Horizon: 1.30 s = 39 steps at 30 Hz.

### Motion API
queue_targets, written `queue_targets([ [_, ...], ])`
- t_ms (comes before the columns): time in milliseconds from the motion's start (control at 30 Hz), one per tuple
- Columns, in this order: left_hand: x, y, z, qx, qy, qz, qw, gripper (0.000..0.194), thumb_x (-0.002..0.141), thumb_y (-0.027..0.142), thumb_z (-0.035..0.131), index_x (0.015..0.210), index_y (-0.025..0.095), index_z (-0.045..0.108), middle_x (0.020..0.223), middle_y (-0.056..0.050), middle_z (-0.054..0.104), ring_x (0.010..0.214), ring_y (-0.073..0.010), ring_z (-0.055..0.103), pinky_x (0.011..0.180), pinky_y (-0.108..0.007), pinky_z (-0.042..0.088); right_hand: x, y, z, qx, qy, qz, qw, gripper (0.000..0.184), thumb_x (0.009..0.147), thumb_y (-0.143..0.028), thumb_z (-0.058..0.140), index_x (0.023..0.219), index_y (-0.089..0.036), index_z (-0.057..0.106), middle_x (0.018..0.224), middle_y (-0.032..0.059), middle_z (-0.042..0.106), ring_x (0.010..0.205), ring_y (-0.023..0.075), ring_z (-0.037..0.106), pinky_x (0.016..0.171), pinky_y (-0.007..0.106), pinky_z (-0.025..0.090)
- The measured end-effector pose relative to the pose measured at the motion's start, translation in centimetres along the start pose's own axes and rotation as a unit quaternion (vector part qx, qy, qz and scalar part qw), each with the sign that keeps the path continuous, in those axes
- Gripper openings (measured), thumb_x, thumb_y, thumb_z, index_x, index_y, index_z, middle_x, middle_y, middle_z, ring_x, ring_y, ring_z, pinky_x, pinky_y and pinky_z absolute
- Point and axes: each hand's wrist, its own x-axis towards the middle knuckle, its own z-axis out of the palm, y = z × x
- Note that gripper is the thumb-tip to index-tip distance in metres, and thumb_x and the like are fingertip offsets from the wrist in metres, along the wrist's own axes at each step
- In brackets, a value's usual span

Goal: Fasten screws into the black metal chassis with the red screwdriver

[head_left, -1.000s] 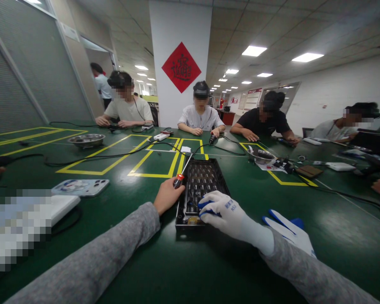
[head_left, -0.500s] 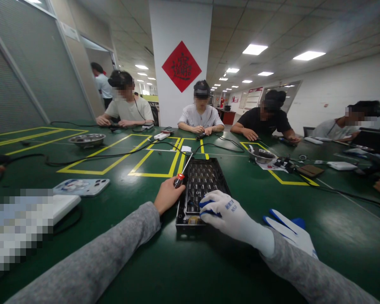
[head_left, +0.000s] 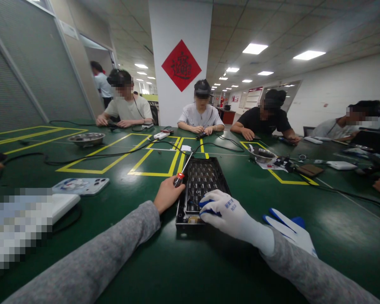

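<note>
My left hand [head_left: 169,195], bare, is closed round the red-and-black handle of a screwdriver [head_left: 179,180]. The thin metal shaft points up and away, along the left edge of a black rectangular case [head_left: 223,179]. Inside that case are rows of small shiny cells, with a yellowish part [head_left: 194,220] at its near end. My right hand [head_left: 220,210] wears a white glove with blue fingertips. Its bent fingers grip the near right part of the case; what lies right under the fingertips is hidden.
A spare white-and-blue glove [head_left: 293,232] lies beside my right forearm. A phone [head_left: 82,186] and a white box-like device [head_left: 66,207] are on the left. Metal bowls [head_left: 86,139] and black cables [head_left: 120,155] lie farther off on the green table. Several people sit across it.
Both hands, the screwdriver and the case stay practically where they were. The view has shifted only very slightly.
</note>
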Motion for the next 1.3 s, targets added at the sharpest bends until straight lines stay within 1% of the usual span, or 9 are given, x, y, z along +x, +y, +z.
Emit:
queue_targets([
  [200, -0.01, 0.04, -0.07, 0.002, -0.003, 0.002, 1.000, 0.011, 0.072, 0.025, 0.052, 0.068, 0.015, 0.055, 0.066, 0.000, 0.058, 0.062, -0.0146, 0.052, 0.060, -0.024, 0.036, -0.08, 0.02, -0.02, 0.008, 0.005, -0.003, 1.000, 0.023, 0.083, -0.041, 0.054, 0.086, -0.025, 0.070, 0.106, 0.0022, 0.059, 0.100, 0.0181, 0.050, 0.091, 0.035, 0.040],
  [367, 0.00, -0.14, 0.03, 0.000, -0.002, 0.003, 1.000, 0.012, 0.072, 0.026, 0.052, 0.065, 0.016, 0.053, 0.064, 0.000, 0.057, 0.059, -0.0140, 0.051, 0.058, -0.024, 0.035, -0.11, 0.19, 0.19, 0.003, 0.016, -0.002, 1.000, 0.021, 0.083, -0.040, 0.054, 0.085, -0.025, 0.070, 0.104, 0.0021, 0.060, 0.100, 0.0181, 0.050, 0.089, 0.035, 0.040],
  [567, 0.00, -0.24, 0.09, -0.004, -0.002, 0.001, 1.000, 0.010, 0.071, 0.024, 0.052, 0.068, 0.015, 0.055, 0.064, 0.000, 0.057, 0.059, -0.0141, 0.051, 0.057, -0.024, 0.035, -0.03, 0.52, 0.45, 0.004, 0.024, -0.016, 1.000, 0.018, 0.083, -0.036, 0.056, 0.086, -0.025, 0.070, 0.105, 0.0015, 0.060, 0.100, 0.0175, 0.051, 0.091, 0.035, 0.039],
  [700, 0.02, -0.18, 0.06, -0.005, -0.003, 0.000, 1.000, 0.010, 0.071, 0.024, 0.052, 0.068, 0.015, 0.056, 0.065, 0.000, 0.058, 0.060, -0.0142, 0.051, 0.058, -0.024, 0.035, -0.05, 0.51, 0.45, 0.006, 0.022, -0.021, 1.000, 0.016, 0.083, -0.034, 0.056, 0.085, -0.026, 0.070, 0.105, 0.0008, 0.061, 0.099, 0.0168, 0.052, 0.089, 0.034, 0.040],
  [1067, -0.01, -0.19, 0.09, 0.002, -0.003, 0.006, 1.000, 0.010, 0.071, 0.024, 0.051, 0.067, 0.016, 0.055, 0.064, 0.000, 0.058, 0.059, -0.0142, 0.051, 0.058, -0.024, 0.035, -0.02, 0.36, 0.45, -0.004, 0.027, -0.021, 0.999, 0.018, 0.084, -0.035, 0.055, 0.087, -0.024, 0.070, 0.106, 0.0028, 0.060, 0.101, 0.0181, 0.051, 0.091, 0.036, 0.040],
  [1300, -0.02, -0.11, -0.04, -0.003, -0.005, -0.001, 1.000, 0.011, 0.071, 0.024, 0.052, 0.071, 0.015, 0.057, 0.067, -0.001, 0.060, 0.061, -0.0151, 0.053, 0.060, -0.025, 0.036, 0.02, 0.36, 0.37, 0.001, 0.021, -0.022, 1.000, 0.017, 0.083, -0.035, 0.056, 0.086, -0.025, 0.070, 0.105, 0.0014, 0.061, 0.100, 0.0176, 0.052, 0.091, 0.036, 0.039],
])
